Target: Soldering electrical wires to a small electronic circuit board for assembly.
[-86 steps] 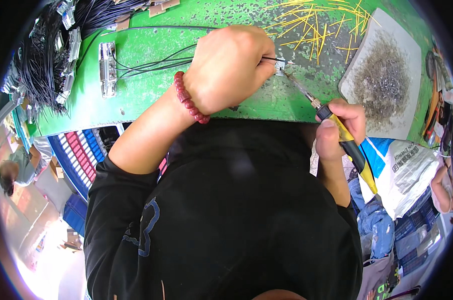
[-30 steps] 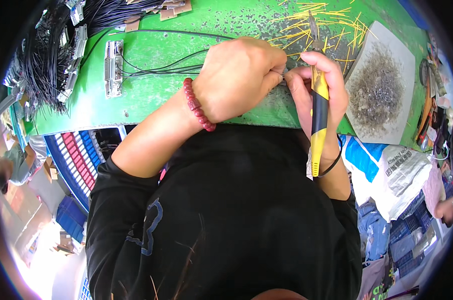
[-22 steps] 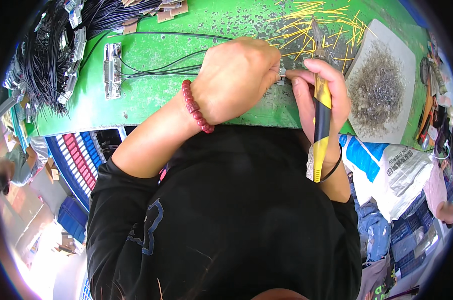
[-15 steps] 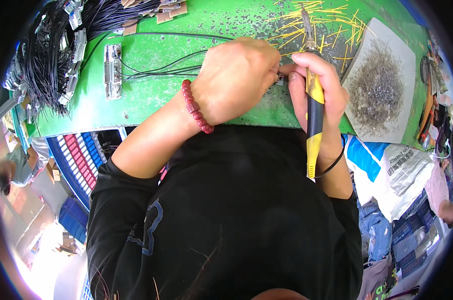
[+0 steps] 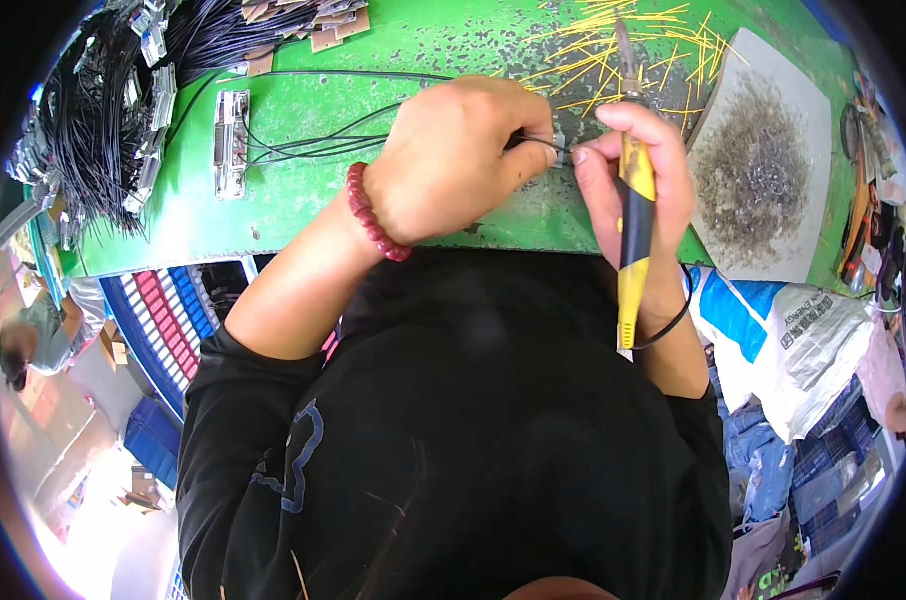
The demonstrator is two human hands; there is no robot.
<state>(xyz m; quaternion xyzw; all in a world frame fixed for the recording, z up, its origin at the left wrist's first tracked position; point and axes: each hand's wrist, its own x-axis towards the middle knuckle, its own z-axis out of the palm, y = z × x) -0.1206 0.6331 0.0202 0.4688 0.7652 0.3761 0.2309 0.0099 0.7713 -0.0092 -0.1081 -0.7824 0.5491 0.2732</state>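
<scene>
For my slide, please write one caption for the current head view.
Over a green table, the left hand holds a black wire while the right hand grips a yellow-and-black soldering iron.

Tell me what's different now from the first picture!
The right hand moved left and farther forward, close to the end of the black wire. The soldering iron, still in it, swung from pointing toward the wire to pointing straight ahead. The left hand still holds the wire; the yellow sticks and silver metal part stayed put.
</scene>
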